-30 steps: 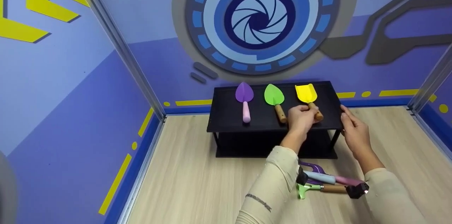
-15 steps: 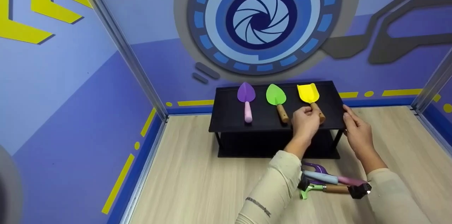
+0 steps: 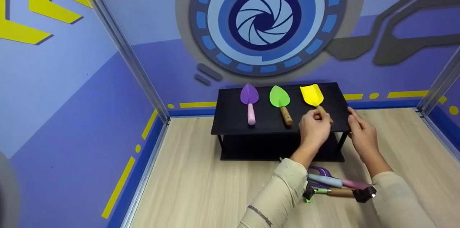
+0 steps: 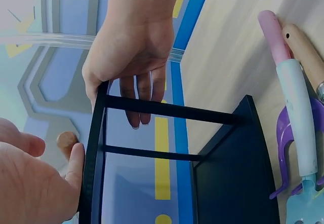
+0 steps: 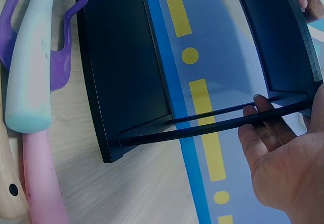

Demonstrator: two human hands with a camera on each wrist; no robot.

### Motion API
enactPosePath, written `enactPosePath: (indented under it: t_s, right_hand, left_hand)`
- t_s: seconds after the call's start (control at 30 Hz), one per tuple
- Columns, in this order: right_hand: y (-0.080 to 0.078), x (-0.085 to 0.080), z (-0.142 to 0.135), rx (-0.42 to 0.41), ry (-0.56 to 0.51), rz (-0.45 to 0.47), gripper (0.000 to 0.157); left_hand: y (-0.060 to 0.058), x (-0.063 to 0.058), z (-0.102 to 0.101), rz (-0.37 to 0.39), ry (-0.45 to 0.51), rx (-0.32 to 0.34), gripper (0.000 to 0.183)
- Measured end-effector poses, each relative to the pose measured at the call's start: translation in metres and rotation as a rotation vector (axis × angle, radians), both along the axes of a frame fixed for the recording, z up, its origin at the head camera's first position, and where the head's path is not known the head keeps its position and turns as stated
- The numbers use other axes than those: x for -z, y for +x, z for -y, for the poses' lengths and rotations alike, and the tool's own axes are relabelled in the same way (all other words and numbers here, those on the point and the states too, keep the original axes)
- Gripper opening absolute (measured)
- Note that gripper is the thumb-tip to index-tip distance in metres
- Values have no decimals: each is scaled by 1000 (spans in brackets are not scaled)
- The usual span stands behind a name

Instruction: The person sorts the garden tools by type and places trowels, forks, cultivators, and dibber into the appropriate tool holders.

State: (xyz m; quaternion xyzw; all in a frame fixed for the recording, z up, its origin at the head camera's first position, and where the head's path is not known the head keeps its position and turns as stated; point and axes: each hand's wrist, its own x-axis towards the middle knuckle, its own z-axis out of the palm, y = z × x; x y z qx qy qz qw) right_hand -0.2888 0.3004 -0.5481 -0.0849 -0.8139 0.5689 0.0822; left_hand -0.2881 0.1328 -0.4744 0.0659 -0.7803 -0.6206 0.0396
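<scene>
My left hand (image 3: 315, 127) pinches the wooden handle of a yellow hand shovel (image 3: 312, 94) lying on the top of a black two-tier rack (image 3: 233, 113). In the left wrist view the rounded handle end (image 4: 67, 142) shows beside the fingers. At the rack's right end my right hand (image 3: 363, 135) grips the top board, its fingers reaching under it past the side bars in the right wrist view. Left of the shovel lie a green trowel (image 3: 279, 96) with a wooden handle and a purple trowel (image 3: 249, 94) with a pink handle.
In front of the rack, on the wooden tabletop (image 3: 194, 185), lies a pile: a purple tool (image 4: 282, 143), a light blue one (image 4: 296, 107) with a pink-ended handle, and a green one with a wooden handle (image 3: 341, 192). Patterned walls (image 3: 154, 63) stand behind and left.
My left hand has shifted slightly right, swinging the shovel's handle end rightward, so the shovel tilts more. My right hand keeps its place on the rack.
</scene>
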Motion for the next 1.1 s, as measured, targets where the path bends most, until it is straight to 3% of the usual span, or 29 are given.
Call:
enactPosePath:
  t_s: [0.27, 0.37, 0.53, 0.7, 0.97, 1.1]
  right_hand:
    - [0, 1, 0, 5, -9, 1, 57]
    - [1, 0, 0, -3, -7, 0, 58]
    - [0, -1, 0, 3, 2, 1, 58]
    - [-1, -1, 0, 0, 8, 3, 58]
    - [-1, -1, 0, 9, -8, -2, 57]
    - [-1, -1, -1, -7, -18, -1, 58]
  left_hand:
    - [8, 3, 1, -38, -68, 15, 27]
    - [11, 7, 5, -88, -67, 46, 24]
    - [14, 18, 15, -210, 12, 132, 16]
    - [17, 30, 28, -306, 107, 264, 11]
    - [28, 44, 48, -246, 209, 458, 16]
    - [37, 53, 62, -191, 232, 518, 18]
